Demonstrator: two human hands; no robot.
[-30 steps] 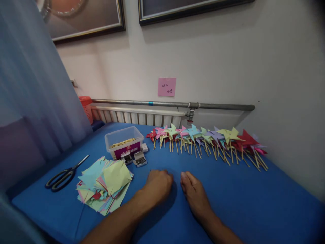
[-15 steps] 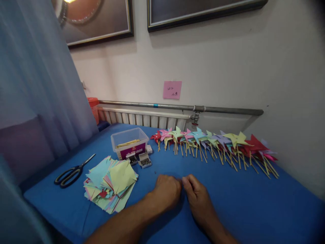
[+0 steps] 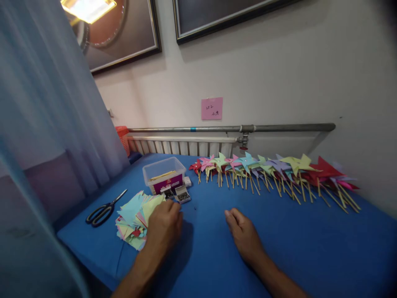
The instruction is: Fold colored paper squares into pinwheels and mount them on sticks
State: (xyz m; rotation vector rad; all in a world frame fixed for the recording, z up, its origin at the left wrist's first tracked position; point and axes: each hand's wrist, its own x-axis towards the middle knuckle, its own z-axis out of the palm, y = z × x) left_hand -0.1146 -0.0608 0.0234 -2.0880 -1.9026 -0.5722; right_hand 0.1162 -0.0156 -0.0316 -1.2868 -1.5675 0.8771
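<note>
The left hand (image 3: 165, 219) is hiding part of the paper pile (image 3: 133, 212) near the tub (image 3: 169, 183); bumping the little open box (image 3: 185, 200) could be spilling its bits (image 3: 183, 196). The right hand (image 3: 245, 235) is lying curled. I can't tell if any fingers are gripping anything.

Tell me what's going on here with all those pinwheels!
A person's left hand is at the right side of a pile of colored paper; whether it grips any is hidden. The right hand is curled, apart from it, over the blue cover, and nothing shows in it. The pinwheels lie in a row near the wall. Scissors lie left of the paper, and a tub holds thin sticks.
</note>
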